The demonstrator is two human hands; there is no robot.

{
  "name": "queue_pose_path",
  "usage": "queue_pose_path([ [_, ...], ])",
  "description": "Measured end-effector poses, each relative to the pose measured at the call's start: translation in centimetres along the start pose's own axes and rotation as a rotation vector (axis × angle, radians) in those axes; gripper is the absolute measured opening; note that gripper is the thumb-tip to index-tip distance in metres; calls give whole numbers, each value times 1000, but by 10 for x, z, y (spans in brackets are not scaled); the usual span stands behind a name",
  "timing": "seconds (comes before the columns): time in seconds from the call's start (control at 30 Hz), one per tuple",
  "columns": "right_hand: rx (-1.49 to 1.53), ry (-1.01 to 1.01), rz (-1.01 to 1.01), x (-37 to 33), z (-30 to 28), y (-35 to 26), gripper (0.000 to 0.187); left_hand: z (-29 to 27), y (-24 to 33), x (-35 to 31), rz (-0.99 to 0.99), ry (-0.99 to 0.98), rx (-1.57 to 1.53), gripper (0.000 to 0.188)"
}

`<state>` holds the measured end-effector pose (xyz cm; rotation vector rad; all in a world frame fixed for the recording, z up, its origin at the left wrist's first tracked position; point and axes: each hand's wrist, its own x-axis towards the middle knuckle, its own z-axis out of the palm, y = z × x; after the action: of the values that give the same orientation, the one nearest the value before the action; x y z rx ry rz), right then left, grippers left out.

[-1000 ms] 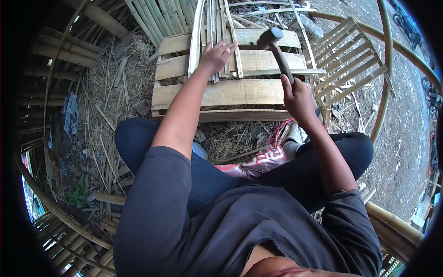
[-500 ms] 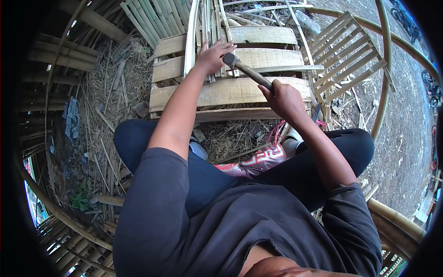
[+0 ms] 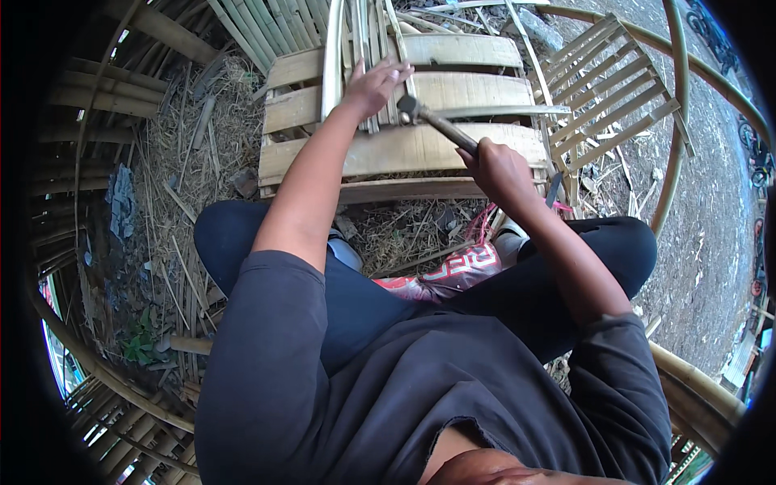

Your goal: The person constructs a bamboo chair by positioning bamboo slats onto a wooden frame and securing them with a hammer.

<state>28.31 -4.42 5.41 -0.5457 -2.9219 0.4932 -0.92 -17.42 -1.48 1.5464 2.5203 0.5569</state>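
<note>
My left hand (image 3: 375,87) lies over a bundle of thin bamboo strips (image 3: 364,48), fingers stretched out and a little apart. The strips rest lengthwise on a low slatted bench of pale split bamboo (image 3: 453,145). My right hand (image 3: 499,171) is closed around the wooden handle of a hammer (image 3: 447,129). The dark hammer head is just right of the strips' near ends, close to my left hand; whether it touches anything I cannot tell. One loose strip (image 3: 501,111) lies crosswise on the bench beyond the handle.
A slatted bamboo panel (image 3: 610,89) leans at the bench's right. A dark blade (image 3: 554,191) stands by the bench's near right corner. Between my legs lies a printed sack (image 3: 461,271). Bamboo poles (image 3: 679,105) curve along the right; straw and scraps (image 3: 178,210) cover the left ground.
The hammer head has shifted slightly right and toward me relative to the bench. My left hand stays over the strips. The whole view has tilted a little.
</note>
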Motion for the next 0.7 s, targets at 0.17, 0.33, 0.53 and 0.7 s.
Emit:
queue_pose_path([
  [0.17,112,2,50,11,-24,-22,53,-8,-16,-5,-61,66,-15,52],
  [0.33,83,-8,40,5,-23,-15,51,-17,4,-3,-41,-8,85,55],
  [0.53,63,-6,26,3,-20,-17,51,-19,-2,-6,-21,-1,129,63],
  [0.7,66,-12,26,5,-8,-12,52,-16,-2,-5,-17,6,102,58],
])
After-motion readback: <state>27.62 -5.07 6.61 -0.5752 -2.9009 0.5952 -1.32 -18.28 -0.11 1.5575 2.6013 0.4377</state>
